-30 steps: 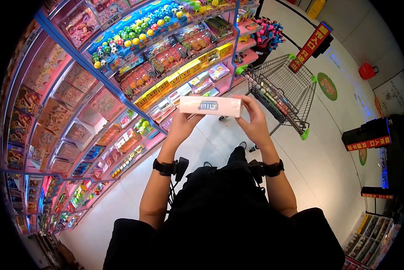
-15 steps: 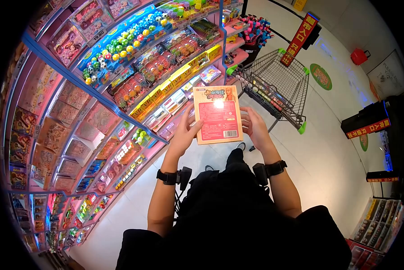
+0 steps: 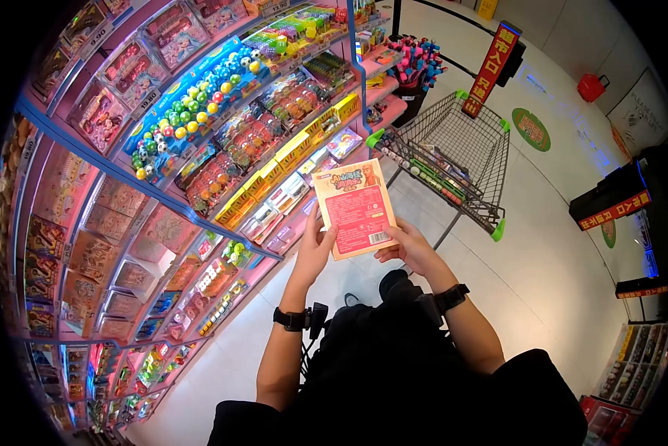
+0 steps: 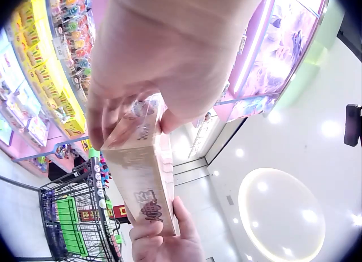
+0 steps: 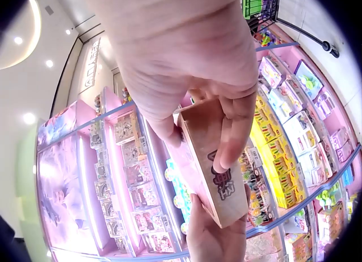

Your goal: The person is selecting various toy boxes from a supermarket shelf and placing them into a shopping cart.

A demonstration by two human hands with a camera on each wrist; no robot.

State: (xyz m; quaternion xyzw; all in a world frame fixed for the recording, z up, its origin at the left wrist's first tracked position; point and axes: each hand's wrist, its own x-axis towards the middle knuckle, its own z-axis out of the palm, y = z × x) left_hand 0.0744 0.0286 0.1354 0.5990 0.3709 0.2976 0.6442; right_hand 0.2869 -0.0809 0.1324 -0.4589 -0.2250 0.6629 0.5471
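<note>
A thin cardboard box (image 3: 357, 215), cream with a pink text panel and a barcode, is held between both hands, its printed face turned up towards the head. My left hand (image 3: 314, 250) grips the left edge, thumb over the face and fingers behind. At the lower right corner, near the barcode, my right hand (image 3: 417, 250) pinches the box with its thumb on top. The left wrist view shows lettering on a narrow side of the box (image 4: 138, 183). From the right wrist, another lettered side of the box (image 5: 218, 166) shows between the two hands.
Shelves (image 3: 304, 160) of packaged toys and small boxes rise on the left and ahead. A wire shopping cart (image 3: 445, 156) with goods in it stands ahead to the right. Further right are red-and-yellow signs (image 3: 491, 70) and a display rack (image 3: 635, 364).
The box has turned from edge-on to face-up, then tilted slightly anticlockwise and come lower. My right hand has moved from its right side to the lower right corner.
</note>
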